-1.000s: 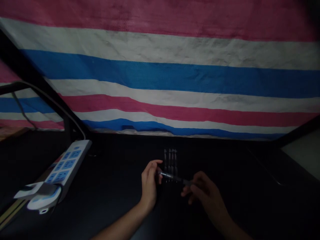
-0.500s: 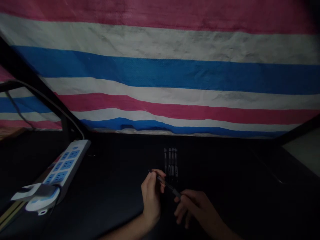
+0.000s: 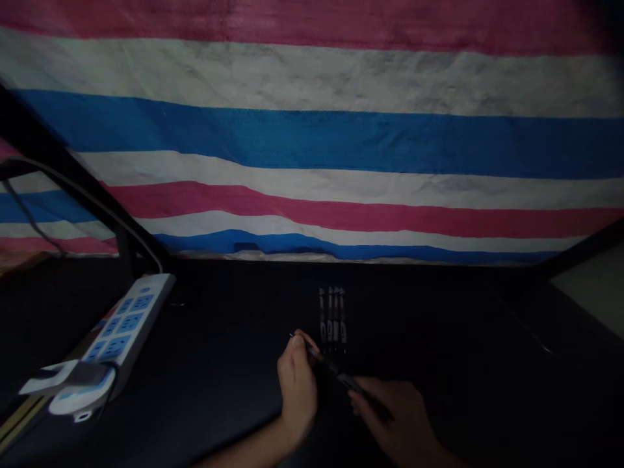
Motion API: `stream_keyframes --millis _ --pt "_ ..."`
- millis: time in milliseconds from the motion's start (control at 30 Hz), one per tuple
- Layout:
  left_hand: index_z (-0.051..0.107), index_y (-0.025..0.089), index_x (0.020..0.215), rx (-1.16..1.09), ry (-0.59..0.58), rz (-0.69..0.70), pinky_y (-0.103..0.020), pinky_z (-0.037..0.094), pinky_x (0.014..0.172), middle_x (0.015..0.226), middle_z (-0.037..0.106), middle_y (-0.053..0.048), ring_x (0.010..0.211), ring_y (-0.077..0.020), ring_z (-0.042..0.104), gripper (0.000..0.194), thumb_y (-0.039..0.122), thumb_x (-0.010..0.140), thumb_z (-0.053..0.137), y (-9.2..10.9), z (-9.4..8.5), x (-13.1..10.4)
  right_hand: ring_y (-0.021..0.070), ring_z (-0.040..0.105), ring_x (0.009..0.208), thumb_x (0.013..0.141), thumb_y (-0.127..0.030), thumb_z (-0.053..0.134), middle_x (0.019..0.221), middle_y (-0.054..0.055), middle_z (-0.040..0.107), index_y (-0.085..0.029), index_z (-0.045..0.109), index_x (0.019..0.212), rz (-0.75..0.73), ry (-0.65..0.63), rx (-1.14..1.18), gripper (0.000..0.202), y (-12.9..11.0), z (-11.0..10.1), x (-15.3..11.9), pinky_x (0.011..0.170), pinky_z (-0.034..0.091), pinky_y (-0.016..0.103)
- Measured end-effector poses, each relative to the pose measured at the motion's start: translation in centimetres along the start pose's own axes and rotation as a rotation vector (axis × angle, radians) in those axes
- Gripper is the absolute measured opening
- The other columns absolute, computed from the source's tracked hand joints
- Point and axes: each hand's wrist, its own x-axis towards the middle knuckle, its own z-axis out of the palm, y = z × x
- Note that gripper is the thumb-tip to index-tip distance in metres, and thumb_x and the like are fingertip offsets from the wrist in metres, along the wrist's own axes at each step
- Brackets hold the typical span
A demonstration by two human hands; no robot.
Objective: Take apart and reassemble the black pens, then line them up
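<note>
A dark pen (image 3: 333,368) slants between my two hands, its thin tip up at the left. My left hand (image 3: 297,383) pinches it near that tip with thumb and fingers. At its lower right end, my right hand (image 3: 397,413) is closed on the pen, the fingers curled and dim in shadow. Just beyond the hands, several similar pens (image 3: 333,315) lie side by side on the black table (image 3: 234,338), pointing away from me.
A white power strip (image 3: 141,312) with blue sockets lies at the left, a plug and cable at its near end. A striped red, white and blue sheet (image 3: 312,136) hangs behind the table. Dark frame bars slant at both sides.
My right hand has closed more around the pen's lower end, its fingers now curled in. The view has shifted slightly; the row of pens lies as before.
</note>
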Motion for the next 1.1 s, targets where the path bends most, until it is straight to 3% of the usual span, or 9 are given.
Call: stream_keyframes --millis 200,300,433,500,600,633,733,900,1100 --pt "0.050 0.019 0.059 0.043 -0.010 0.067 -0.024 0.036 0.049 0.052 0.045 0.002 0.049 -0.0138 0.042 0.047 0.049 0.091 0.034 -0.5 -0.2 0.3 0.0168 0.070 0.060 0.092 -0.029 0.045 0.076 0.006 0.075 -0.019 0.069 0.100 -0.162 0.134 -0.100 0.027 1.1 0.9 -0.8 0.059 0.053 0.024" --pt "0.048 0.020 0.056 0.079 -0.013 0.088 -0.024 0.034 0.047 0.050 0.044 0.002 0.048 -0.0134 0.041 0.046 0.048 0.091 0.036 -0.4 -0.3 0.4 0.0191 0.071 0.068 0.091 -0.030 0.048 0.082 0.007 0.075 -0.020 0.068 0.105 -0.123 0.148 -0.053 0.026 1.4 1.0 -1.0 0.065 0.055 0.026" --pt "0.046 0.020 0.053 0.030 -0.022 0.148 -0.025 0.033 0.046 0.048 0.042 0.002 0.046 -0.0132 0.039 0.047 0.046 0.091 0.034 -0.3 -0.4 0.9 0.0185 0.070 0.066 0.084 -0.036 0.059 0.074 0.005 0.073 -0.022 0.068 0.093 0.107 -0.078 0.243 0.019 0.6 0.7 -0.3 0.062 0.054 0.027" --pt "0.043 0.021 0.053 -0.021 -0.017 0.147 -0.025 0.032 0.046 0.048 0.040 0.003 0.046 -0.0131 0.036 0.046 0.045 0.091 0.033 -0.5 -0.4 1.3 0.0201 0.070 0.069 0.081 -0.045 0.061 0.081 0.007 0.072 -0.019 0.062 0.105 0.266 -0.231 0.578 0.036 0.1 0.7 0.1 0.058 0.054 0.027" --pt "0.041 0.021 0.055 -0.073 -0.001 0.125 -0.025 0.031 0.047 0.049 0.036 0.004 0.047 -0.0130 0.034 0.043 0.043 0.091 0.033 -0.9 -0.4 2.0 0.0186 0.068 0.054 0.089 -0.058 0.039 0.071 0.009 0.069 -0.012 0.058 0.093 0.480 -0.421 1.015 0.050 0.1 1.1 0.3 0.042 0.048 0.023" --pt "0.040 0.021 0.055 -0.072 0.004 0.122 -0.025 0.031 0.047 0.050 0.036 0.004 0.047 -0.0129 0.033 0.043 0.043 0.091 0.033 -1.0 -0.4 2.2 0.0175 0.066 0.050 0.090 -0.057 0.040 0.067 0.008 0.067 -0.012 0.056 0.088 0.515 -0.449 1.078 0.048 0.2 1.3 0.3 0.039 0.045 0.021" --pt "0.040 0.021 0.054 -0.027 0.004 0.137 -0.025 0.030 0.047 0.051 0.036 0.004 0.048 -0.0128 0.033 0.043 0.043 0.091 0.034 -1.1 -0.4 2.4 0.0156 0.064 0.046 0.086 -0.053 0.051 0.064 0.005 0.065 -0.013 0.052 0.083 0.579 -0.480 1.159 0.040 0.7 1.7 0.3 0.037 0.040 0.018" --pt "0.039 0.021 0.053 -0.006 -0.036 0.158 -0.025 0.030 0.047 0.050 0.036 0.004 0.048 -0.0126 0.033 0.043 0.042 0.090 0.034 -1.2 -0.3 2.2 0.0155 0.063 0.047 0.085 -0.058 0.046 0.064 0.008 0.065 -0.010 0.054 0.088 0.660 -0.582 1.173 0.048 0.8 1.5 0.4 0.039 0.041 0.020" --pt "0.039 0.021 0.054 0.016 -0.061 0.182 -0.026 0.029 0.048 0.051 0.035 0.003 0.049 -0.0130 0.033 0.043 0.042 0.090 0.033 -1.4 -0.4 2.1 0.0137 0.063 0.045 0.073 -0.042 0.069 0.066 0.002 0.066 -0.018 0.045 0.089 0.598 -0.523 1.176 0.038 0.6 1.1 0.6 0.037 0.040 0.016"
